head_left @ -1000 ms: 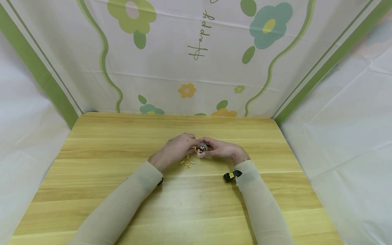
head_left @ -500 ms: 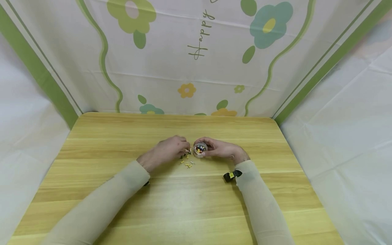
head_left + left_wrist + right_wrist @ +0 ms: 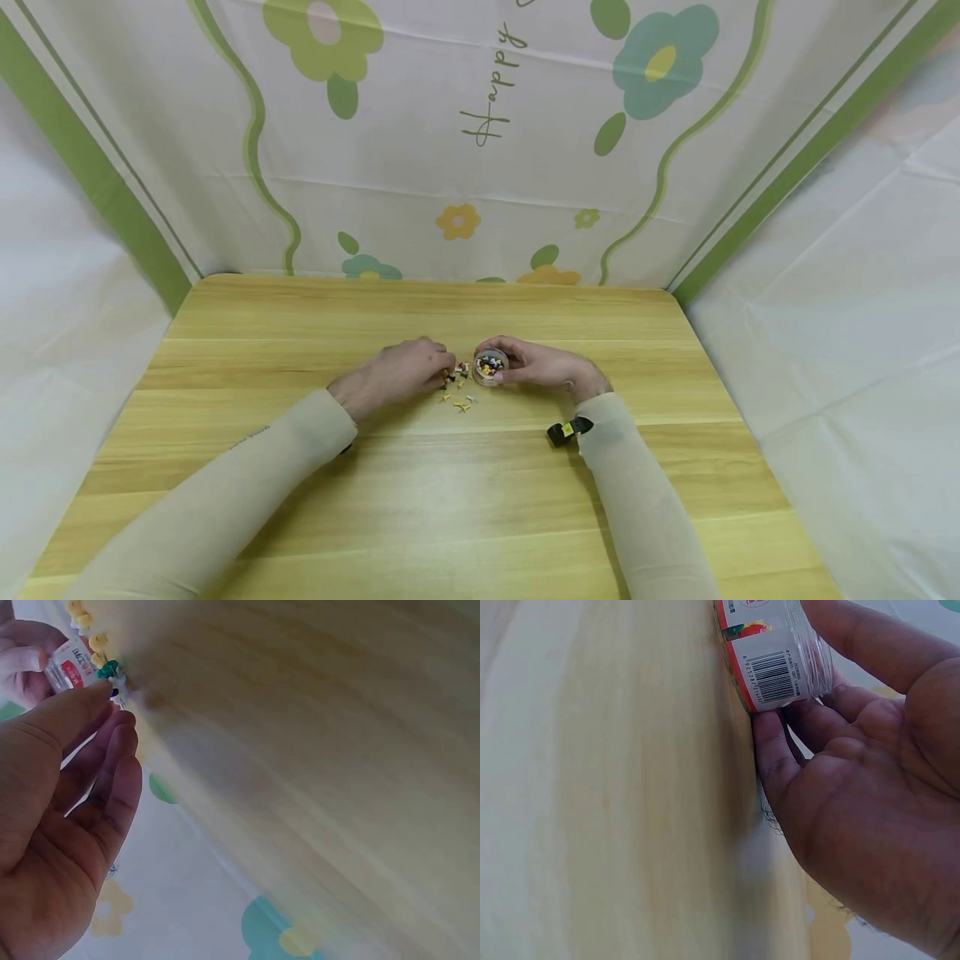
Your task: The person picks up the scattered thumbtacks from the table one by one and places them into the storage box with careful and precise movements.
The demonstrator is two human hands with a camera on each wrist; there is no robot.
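My left hand (image 3: pixel 397 373) bends over the left side of a small pile of push pins (image 3: pixel 461 367) on the table. In the left wrist view, its thumb and forefinger pinch at a dark blue push pin (image 3: pixel 115 693), close beside a green one (image 3: pixel 109 669). My right hand (image 3: pixel 546 367) grips a small clear plastic jar (image 3: pixel 769 664) with a barcode label, thumb on one side and fingers round the other. Seen from the head, the jar stands uncapped with its mouth up, and mixed-colour push pins (image 3: pixel 491 365) lie inside.
Several yellow push pins (image 3: pixel 461 406) and a whitish one (image 3: pixel 471 398) lie nearer the front of the wooden table (image 3: pixel 480 508). Behind the table's back edge hangs a flower-print curtain (image 3: pixel 420 150). Pale fabric walls (image 3: pixel 840 333) stand at both sides.
My left hand has drawn back leftward from the jar's mouth to the pile, baring more push pins on the table. The right hand and the jar have stayed in place.
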